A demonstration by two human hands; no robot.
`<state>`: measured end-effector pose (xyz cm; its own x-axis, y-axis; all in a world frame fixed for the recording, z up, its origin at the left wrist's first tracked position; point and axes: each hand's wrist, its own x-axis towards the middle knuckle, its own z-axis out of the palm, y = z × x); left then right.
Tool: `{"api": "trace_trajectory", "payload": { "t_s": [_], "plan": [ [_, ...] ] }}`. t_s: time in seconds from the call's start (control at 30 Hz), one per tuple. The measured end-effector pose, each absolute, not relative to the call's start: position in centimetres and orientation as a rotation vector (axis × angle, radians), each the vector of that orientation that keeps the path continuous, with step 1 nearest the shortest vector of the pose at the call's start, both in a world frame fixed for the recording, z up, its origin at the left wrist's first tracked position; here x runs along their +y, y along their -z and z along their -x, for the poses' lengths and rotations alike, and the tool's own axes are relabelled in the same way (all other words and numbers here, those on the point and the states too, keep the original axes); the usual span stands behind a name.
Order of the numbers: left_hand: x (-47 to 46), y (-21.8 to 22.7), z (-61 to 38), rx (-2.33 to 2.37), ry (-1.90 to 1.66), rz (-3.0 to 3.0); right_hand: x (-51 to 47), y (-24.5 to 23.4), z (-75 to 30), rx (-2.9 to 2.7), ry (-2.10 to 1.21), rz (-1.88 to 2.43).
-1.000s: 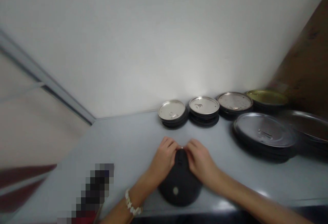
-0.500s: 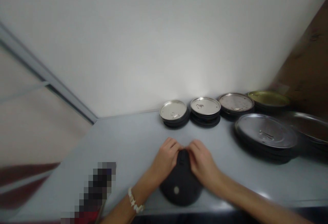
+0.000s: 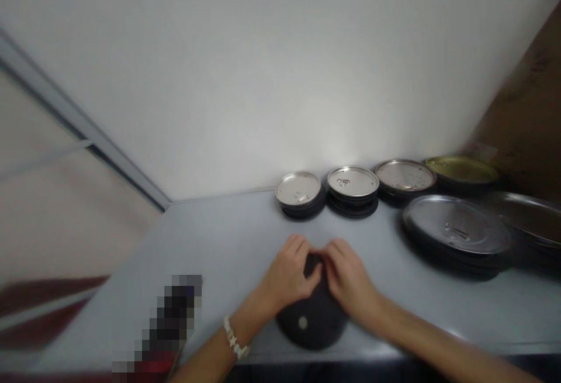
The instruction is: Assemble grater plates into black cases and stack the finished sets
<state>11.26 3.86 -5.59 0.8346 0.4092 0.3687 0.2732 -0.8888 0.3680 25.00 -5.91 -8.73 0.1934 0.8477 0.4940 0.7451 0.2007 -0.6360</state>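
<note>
A dark, flat, rounded disc [image 3: 313, 324] with one pale round spot lies near the front edge of the grey table. My left hand [image 3: 287, 272] is closed at its far end, fingertips pinched there and thumb lying across the disc's upper face. From the other side my right hand [image 3: 348, 275] pinches the same far end, its fingertips meeting those of my left. Both hands cover much of that end, so what exactly the fingertips hold there is partly hidden.
Behind my hands stand stacks of dark discs topped with ring-pull metal lids: one silver lid [image 3: 298, 189], another silver lid [image 3: 353, 182], a duller lid [image 3: 405, 175], a gold lid [image 3: 462, 171]. A larger lidded stack [image 3: 456, 225] is at right. A white wall [image 3: 263, 79] rises behind the table [image 3: 210, 242].
My left thumb has come down across the disc's far part, covering the raised strip that showed there before. My right hand keeps nearly the same place. The whole view has shifted slightly.
</note>
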Motion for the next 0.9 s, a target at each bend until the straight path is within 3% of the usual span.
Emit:
{"api": "trace_trajectory", "payload": {
  "t_s": [0.6,0.9],
  "plan": [
    [4.0,5.7,-11.4,0.357,-0.716,-2.699,-6.7,7.9,-27.2,-1.642,-0.225,1.555],
    [3.9,4.3,-11.2,0.524,-0.557,-2.724,-6.5,6.0,-27.1,-1.519,-0.353,1.450]
  ]
}}
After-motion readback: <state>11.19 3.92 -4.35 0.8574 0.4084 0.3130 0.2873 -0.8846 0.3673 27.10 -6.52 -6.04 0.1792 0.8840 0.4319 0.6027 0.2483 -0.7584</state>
